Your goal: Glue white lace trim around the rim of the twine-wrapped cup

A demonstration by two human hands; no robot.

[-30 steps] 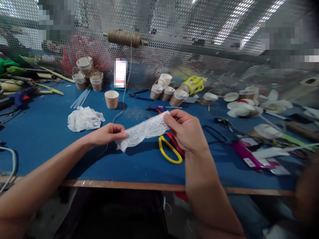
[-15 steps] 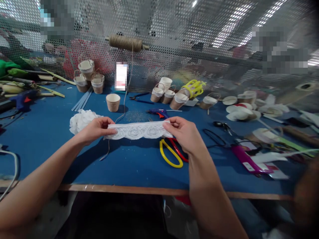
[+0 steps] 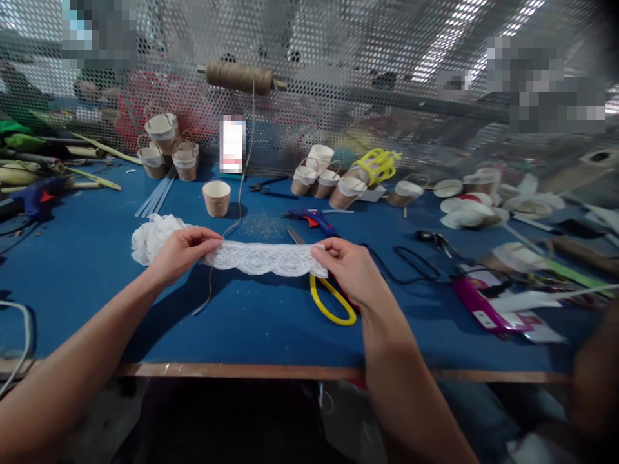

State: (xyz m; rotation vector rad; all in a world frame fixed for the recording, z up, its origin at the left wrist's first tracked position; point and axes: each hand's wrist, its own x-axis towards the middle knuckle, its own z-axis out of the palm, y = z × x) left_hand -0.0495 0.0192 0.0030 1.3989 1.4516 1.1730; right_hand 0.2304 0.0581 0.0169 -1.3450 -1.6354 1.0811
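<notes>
A strip of white lace trim (image 3: pixel 264 259) with a scalloped lower edge is stretched between my hands above the blue table. My left hand (image 3: pixel 186 250) pinches its left end. My right hand (image 3: pixel 341 261) grips the other end between thumb and fingers. Behind my left hand lies a bunched white pile of lace (image 3: pixel 157 237). Scissors with yellow and red handles (image 3: pixel 333 309) rest partly under my right hand, their blade tip showing above the lace. Beyond the strip stands a small paper-like cup (image 3: pixel 216 198). A blue glue gun (image 3: pixel 312 219) lies behind my right hand.
A twine spool (image 3: pixel 239 77) hangs on the mesh, its strand running down to the table. Small handled baskets (image 3: pixel 164 132) stand at the back left, others (image 3: pixel 351 190) at centre right. Pliers (image 3: pixel 271 190), a lit phone (image 3: pixel 232 145) and a magenta tool (image 3: pixel 483 309) surround the work area.
Both hands still hold the lace strip. Its right end has dipped slightly with my right hand, and its patterned face now shows more fully. The view has shifted a little.
</notes>
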